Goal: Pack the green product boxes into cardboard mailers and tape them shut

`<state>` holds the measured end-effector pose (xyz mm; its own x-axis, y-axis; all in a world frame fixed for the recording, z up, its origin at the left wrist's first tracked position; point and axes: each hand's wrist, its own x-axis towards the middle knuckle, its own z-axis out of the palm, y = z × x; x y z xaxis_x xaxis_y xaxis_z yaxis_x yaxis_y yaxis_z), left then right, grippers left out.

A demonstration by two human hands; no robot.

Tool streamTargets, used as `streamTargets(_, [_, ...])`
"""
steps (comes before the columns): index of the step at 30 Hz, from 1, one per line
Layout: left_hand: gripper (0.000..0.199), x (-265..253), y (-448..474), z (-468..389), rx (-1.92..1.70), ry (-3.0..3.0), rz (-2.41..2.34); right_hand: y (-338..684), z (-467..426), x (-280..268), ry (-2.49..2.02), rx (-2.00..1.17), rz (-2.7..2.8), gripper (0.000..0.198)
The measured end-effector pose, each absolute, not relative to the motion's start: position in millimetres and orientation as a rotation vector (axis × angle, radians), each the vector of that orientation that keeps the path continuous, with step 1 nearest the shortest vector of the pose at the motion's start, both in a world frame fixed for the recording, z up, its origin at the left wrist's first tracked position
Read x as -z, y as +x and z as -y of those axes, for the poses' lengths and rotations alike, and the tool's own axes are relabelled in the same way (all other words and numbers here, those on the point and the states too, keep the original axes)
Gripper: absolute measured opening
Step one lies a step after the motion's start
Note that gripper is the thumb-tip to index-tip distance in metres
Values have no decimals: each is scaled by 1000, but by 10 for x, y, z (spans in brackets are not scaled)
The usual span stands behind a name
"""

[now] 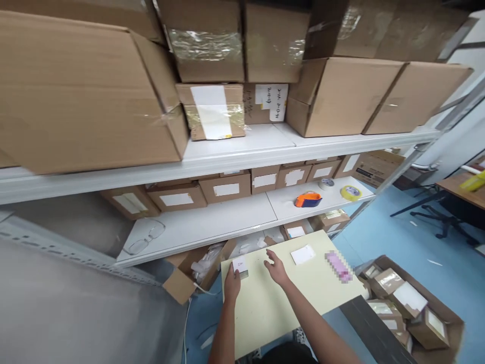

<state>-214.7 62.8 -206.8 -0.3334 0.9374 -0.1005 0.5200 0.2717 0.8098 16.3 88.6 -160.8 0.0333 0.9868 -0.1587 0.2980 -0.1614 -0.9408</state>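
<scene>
My left hand (232, 284) is closed around a small stack of white cards (239, 263) at the left end of the pale yellow table (261, 313). The top card bears a small mark too small to read. Hovering over the tabletop to its right, my right hand (277, 268) has its fingers apart and nothing in them. A white stack of cards or paper (302, 254) lies flat just right of that hand. Farther right is a pink, pixelated item (338, 266) whose kind I cannot make out.
Shelving with cardboard boxes (94, 96) rises beyond the table. Its middle shelf (212, 217) carries glasses (146, 237), an orange and blue strap-like roll (308, 200) and tape rolls (350, 192). An open carton of small boxes (452, 328) stands at right, another open carton (180, 285) at left.
</scene>
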Motion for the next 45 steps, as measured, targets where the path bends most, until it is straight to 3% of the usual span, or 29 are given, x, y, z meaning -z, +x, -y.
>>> streamTargets(5, [59,1616,-1762,-845,-957,1536,-2101,997,-1051,1197,-1543,-880,1425,51])
streamTargets(10, [59,985,-733,-1191,-947,1724,-1778,1845,-1223,920,-1583,-665,1454,52])
streamTargets(17, [61,376,393,-1406,-963,1867,-1539,2822,-1987,451,-1501,-355,1621,67])
streamTargets(23, [60,378,521,-1185,-942,1745,-1678,3084,-3031,-13,-1351,-354,1936,67])
streamTargets(32, [56,517,331,-672,-956,1593,-1869,2890,-3507,300,-1528,-395,2092,46])
streamTargets(37, [55,376,289,-528,-983,1605,-1836,2959,-3379,198,-1629,-514,2190,38])
streamTargets(45, [53,243,99,-96,-1078,1556,-1782,2723,-2273,171,-1704,-448,2323,59])
